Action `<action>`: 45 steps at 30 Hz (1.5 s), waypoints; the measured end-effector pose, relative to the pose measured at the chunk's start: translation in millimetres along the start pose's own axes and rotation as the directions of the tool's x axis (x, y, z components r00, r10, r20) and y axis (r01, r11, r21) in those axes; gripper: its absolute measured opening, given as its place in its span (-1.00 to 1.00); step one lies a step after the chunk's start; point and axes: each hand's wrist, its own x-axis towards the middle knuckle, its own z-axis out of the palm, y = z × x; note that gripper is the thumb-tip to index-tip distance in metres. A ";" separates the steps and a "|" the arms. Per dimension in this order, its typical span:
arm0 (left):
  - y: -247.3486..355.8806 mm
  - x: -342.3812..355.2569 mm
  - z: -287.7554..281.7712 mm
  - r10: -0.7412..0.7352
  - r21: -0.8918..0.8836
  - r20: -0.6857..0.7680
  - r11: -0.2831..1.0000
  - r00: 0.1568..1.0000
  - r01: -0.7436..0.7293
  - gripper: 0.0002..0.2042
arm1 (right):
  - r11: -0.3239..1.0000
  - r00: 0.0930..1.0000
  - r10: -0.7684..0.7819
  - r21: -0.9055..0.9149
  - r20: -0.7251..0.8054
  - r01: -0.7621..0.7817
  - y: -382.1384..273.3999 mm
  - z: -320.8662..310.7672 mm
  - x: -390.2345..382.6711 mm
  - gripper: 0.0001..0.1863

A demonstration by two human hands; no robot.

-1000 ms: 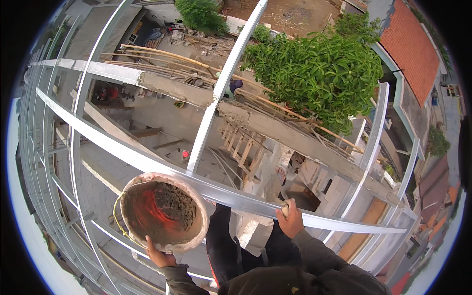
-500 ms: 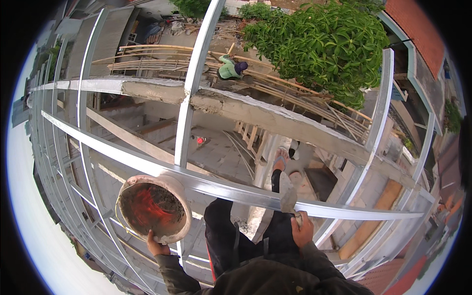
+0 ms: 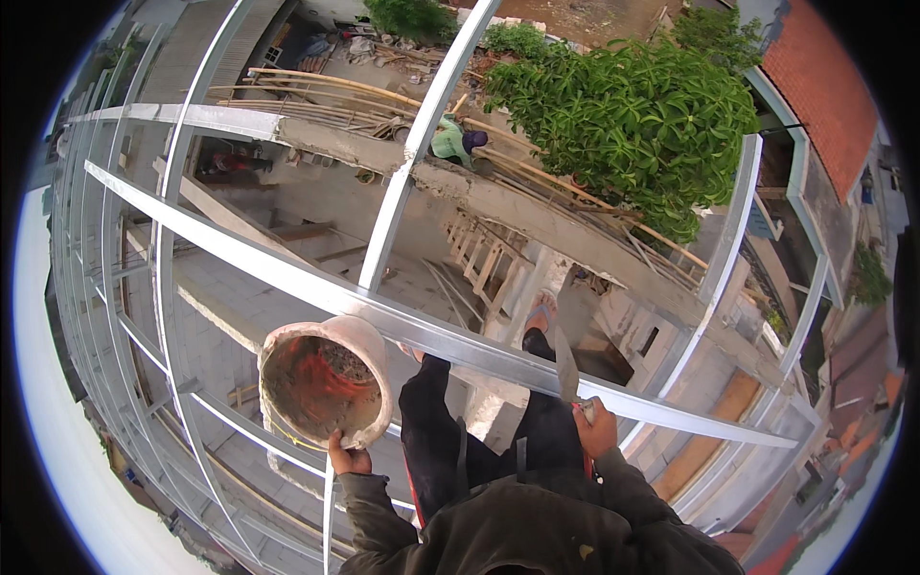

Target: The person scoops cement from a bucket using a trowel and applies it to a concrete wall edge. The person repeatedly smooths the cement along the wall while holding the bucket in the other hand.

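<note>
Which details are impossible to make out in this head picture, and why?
Head view, hidden: some fingers of the left hand, by the round mortar-smeared bucket.
Head view, hidden: the handle end of the pointed grey metal trowel, partly, by the right hand.
Head view, too small: hands of the distant person in light green.

Person's hands point(image 3: 350, 458) point(image 3: 596, 428): two; bucket point(image 3: 359, 333): one; trowel point(image 3: 565, 362): one; green-clad co-worker point(image 3: 448, 141): one; person's feet point(image 3: 542, 310): two; dark trouser legs point(image 3: 425, 412): two.

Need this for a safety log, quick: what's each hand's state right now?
Left hand: closed, holding the bucket.
Right hand: closed, holding the trowel.
</note>
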 end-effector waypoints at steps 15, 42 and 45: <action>11.5 -78.9 -41.5 0.060 0.101 -0.073 0.994 0.996 -0.053 -0.65 | 0.989 0.990 -0.117 0.095 0.074 0.110 -22.8 15.0 -2.7 -0.71; -43.8 -50.8 -19.8 0.157 0.049 -0.141 0.987 0.977 -0.152 -0.72 | 0.786 0.876 -0.482 -0.431 0.022 0.443 -59.6 -19.0 28.4 -0.62; -41.3 -61.7 -24.0 0.059 -0.152 -0.215 0.984 0.975 -0.093 -0.67 | 0.847 0.940 -0.288 -0.409 0.184 0.339 -119.1 -14.5 44.0 -0.57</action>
